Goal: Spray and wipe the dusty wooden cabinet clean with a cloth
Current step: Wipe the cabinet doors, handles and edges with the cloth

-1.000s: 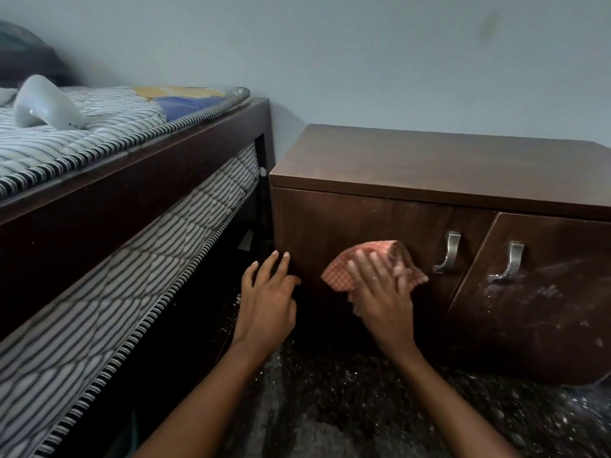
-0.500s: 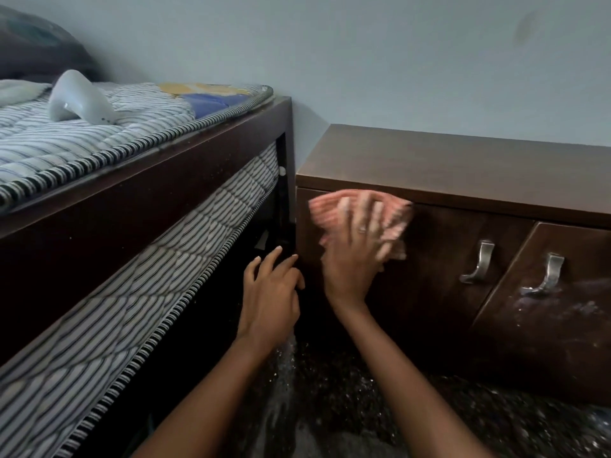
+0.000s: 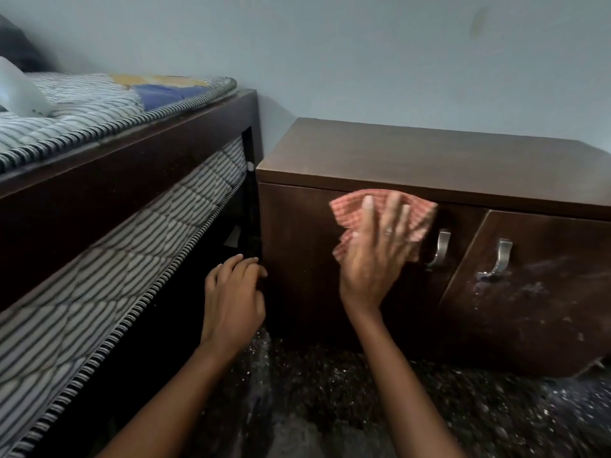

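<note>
Pressing the checked cloth (image 3: pixel 383 214) flat under the open right hand (image 3: pixel 373 256), centre frame; left hand (image 3: pixel 233 297) loosely curled, gripping nothing. Probably worth overlapping strokes toward the dusty right door (image 3: pixel 535 292).

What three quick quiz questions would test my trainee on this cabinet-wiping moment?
1. True or false: the right hand presses the checked cloth flat against the cabinet's left door.
2. Which door still shows dust smears? A) the left door B) the right door
3. Fill in: the left hand rests at the cabinet's ____ front edge, holding nothing.

Key: 1 true; 2 B; 3 left
</note>
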Motion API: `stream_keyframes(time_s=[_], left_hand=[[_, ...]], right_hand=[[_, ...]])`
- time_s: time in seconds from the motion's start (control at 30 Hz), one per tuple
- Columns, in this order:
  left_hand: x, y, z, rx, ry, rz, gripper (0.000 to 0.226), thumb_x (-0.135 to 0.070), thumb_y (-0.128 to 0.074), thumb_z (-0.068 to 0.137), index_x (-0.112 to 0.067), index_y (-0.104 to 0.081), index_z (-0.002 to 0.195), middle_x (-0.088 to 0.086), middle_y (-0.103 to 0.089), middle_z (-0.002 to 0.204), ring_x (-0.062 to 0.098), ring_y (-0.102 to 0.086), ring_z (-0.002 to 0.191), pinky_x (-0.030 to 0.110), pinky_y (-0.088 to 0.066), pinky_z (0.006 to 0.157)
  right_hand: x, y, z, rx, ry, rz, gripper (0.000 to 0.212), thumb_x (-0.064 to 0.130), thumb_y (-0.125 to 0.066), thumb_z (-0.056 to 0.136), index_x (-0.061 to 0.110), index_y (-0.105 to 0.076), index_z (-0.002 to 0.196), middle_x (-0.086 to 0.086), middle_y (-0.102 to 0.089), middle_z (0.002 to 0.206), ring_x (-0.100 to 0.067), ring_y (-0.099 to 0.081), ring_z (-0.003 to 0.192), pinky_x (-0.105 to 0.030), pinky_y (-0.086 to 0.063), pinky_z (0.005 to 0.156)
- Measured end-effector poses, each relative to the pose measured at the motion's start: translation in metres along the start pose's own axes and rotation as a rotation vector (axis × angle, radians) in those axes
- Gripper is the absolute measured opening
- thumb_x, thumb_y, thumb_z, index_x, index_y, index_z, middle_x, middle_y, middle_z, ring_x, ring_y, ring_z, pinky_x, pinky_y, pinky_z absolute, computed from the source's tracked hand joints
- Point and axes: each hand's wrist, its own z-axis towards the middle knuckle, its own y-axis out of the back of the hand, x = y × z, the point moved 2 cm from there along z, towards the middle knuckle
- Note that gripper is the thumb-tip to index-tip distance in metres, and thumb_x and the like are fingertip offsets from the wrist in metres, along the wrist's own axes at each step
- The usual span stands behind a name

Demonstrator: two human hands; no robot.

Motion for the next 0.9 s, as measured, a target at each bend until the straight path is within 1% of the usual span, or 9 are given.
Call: stream_keyframes(time_s=[0.1,0.23,0.33,0.4,0.47,0.57,0.63,0.77,0.9], left_hand=[[-0.002,-0.010,-0.003,0.148,0.132,0.040,0.053,-0.013,-0.050,0.088,-0.019,-0.041,0.140,0.000,-0.035,0.150,0.021,-0.019,0.143,0.041,-0.017,0.113],[0.003,-0.022,-0.007,0.287,0.377,-0.011,0.063,-0.016,-0.045,0.092,-0.017,-0.019,0.149,0.004,-0.022,0.156,0.025,-0.012,0.143,0.047,-0.017,0.114],[0.005,-0.023,-0.009,0.298,0.479,-0.051,0.066,-0.013,-0.044,0.091,-0.016,-0.014,0.150,0.004,-0.023,0.155,0.026,-0.018,0.142,0.048,-0.020,0.112],[0.007,-0.022,-0.010,0.287,0.457,-0.022,0.066,-0.012,-0.043,0.091,-0.015,-0.013,0.150,0.004,-0.024,0.155,0.024,-0.019,0.142,0.045,-0.019,0.112],[0.012,-0.023,-0.012,0.273,0.411,0.015,0.068,-0.011,-0.043,0.090,-0.014,-0.013,0.150,0.003,-0.024,0.155,0.022,-0.020,0.142,0.043,-0.017,0.113],[0.014,-0.027,-0.014,0.295,0.336,0.089,0.069,-0.012,-0.043,0.090,-0.017,-0.011,0.151,0.001,-0.022,0.155,0.019,-0.019,0.142,0.042,-0.015,0.114],[0.010,-0.031,-0.014,0.352,0.298,0.144,0.067,-0.015,-0.043,0.091,-0.018,-0.012,0.151,0.001,-0.020,0.156,0.020,-0.016,0.143,0.042,-0.014,0.115],[-0.001,-0.039,-0.016,0.550,0.300,0.208,0.059,-0.025,-0.045,0.092,-0.022,-0.025,0.147,0.007,-0.010,0.158,0.028,-0.005,0.144,0.048,-0.016,0.113],[-0.008,-0.047,-0.020,0.700,0.323,0.245,0.053,-0.031,-0.044,0.093,-0.023,-0.031,0.144,0.010,-0.001,0.158,0.033,0.002,0.144,0.051,-0.014,0.114]], right_hand=[[-0.010,0.005,0.002,-0.042,-0.218,0.083,0.050,0.026,-0.037,0.098,0.013,-0.029,0.145,-0.022,-0.023,0.153,-0.035,-0.015,0.142,-0.055,-0.020,0.111],[0.022,-0.013,-0.019,0.084,-0.248,0.029,0.055,0.033,-0.040,0.091,0.018,-0.029,0.143,-0.023,-0.024,0.152,-0.036,-0.014,0.140,-0.061,-0.020,0.107],[0.041,-0.038,-0.065,0.249,0.035,-0.056,0.061,0.035,-0.044,0.084,0.028,-0.027,0.143,-0.014,-0.012,0.155,-0.032,-0.003,0.143,-0.063,-0.010,0.108],[0.045,-0.054,-0.094,0.332,0.279,-0.098,0.065,0.033,-0.042,0.086,0.034,-0.019,0.147,-0.005,0.006,0.160,-0.025,0.007,0.146,-0.060,-0.001,0.109],[0.036,-0.063,-0.110,0.401,0.507,-0.125,0.069,0.026,-0.042,0.086,0.037,-0.013,0.148,0.004,0.014,0.159,-0.019,0.005,0.146,-0.057,0.004,0.111],[0.008,-0.064,-0.117,0.484,0.803,-0.165,0.065,0.020,-0.043,0.086,0.036,-0.026,0.147,0.012,-0.003,0.158,-0.011,-0.018,0.142,-0.048,0.009,0.116],[-0.012,-0.056,-0.116,0.508,0.899,-0.179,0.062,0.019,-0.043,0.086,0.034,-0.033,0.145,0.014,-0.017,0.155,-0.007,-0.026,0.138,-0.045,0.005,0.117],[-0.067,-0.031,-0.113,0.522,0.678,-0.173,0.063,0.024,-0.041,0.085,0.037,-0.027,0.145,0.014,-0.010,0.158,-0.013,-0.007,0.145,-0.045,0.005,0.116],[-0.133,-0.001,-0.128,0.448,0.188,-0.277,0.059,0.031,-0.042,0.084,0.025,-0.031,0.142,-0.014,-0.021,0.150,-0.035,-0.020,0.137,-0.051,0.006,0.115]])
